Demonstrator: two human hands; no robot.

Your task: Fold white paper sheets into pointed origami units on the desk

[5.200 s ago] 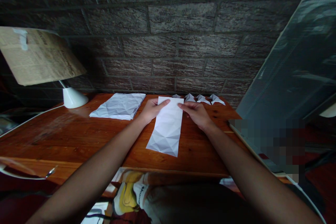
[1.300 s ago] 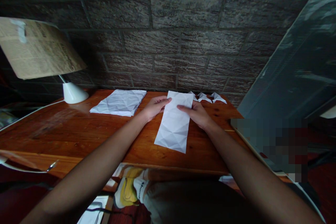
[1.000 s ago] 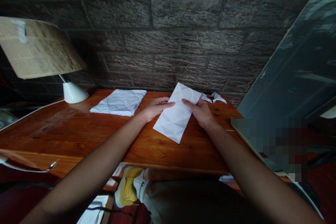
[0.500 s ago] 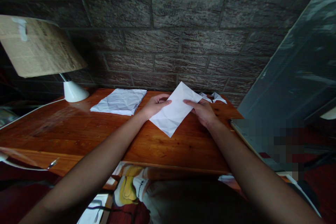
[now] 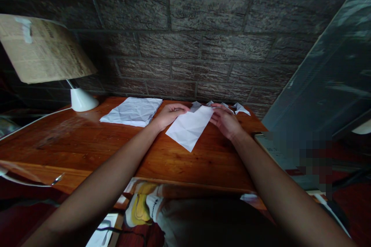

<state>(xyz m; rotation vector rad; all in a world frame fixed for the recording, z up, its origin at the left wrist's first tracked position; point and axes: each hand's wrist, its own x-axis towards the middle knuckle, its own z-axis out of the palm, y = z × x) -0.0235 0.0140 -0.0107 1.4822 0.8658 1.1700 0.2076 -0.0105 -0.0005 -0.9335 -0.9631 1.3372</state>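
Both hands, left hand point(image 5: 169, 114) and right hand point(image 5: 227, 121), had fingers closed on the far end of the creased sheet point(image 5: 188, 128), well right of the lamp point(image 5: 81, 101) on the table point(image 5: 87, 142). Its long axis ran diagonally, near corner pointing toward the lamp's side. Five seconds earlier it lay straight. The print on the lampshade point(image 5: 43, 52) was unreadable. Crumpled sheets point(image 5: 131, 111) lay between the lamp and the left hand.

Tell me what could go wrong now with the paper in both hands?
The creased sheet lies askew between the left hand and the right hand, so a fold made now may come out crooked. The small folded pieces sit just behind the right hand; it could knock them.
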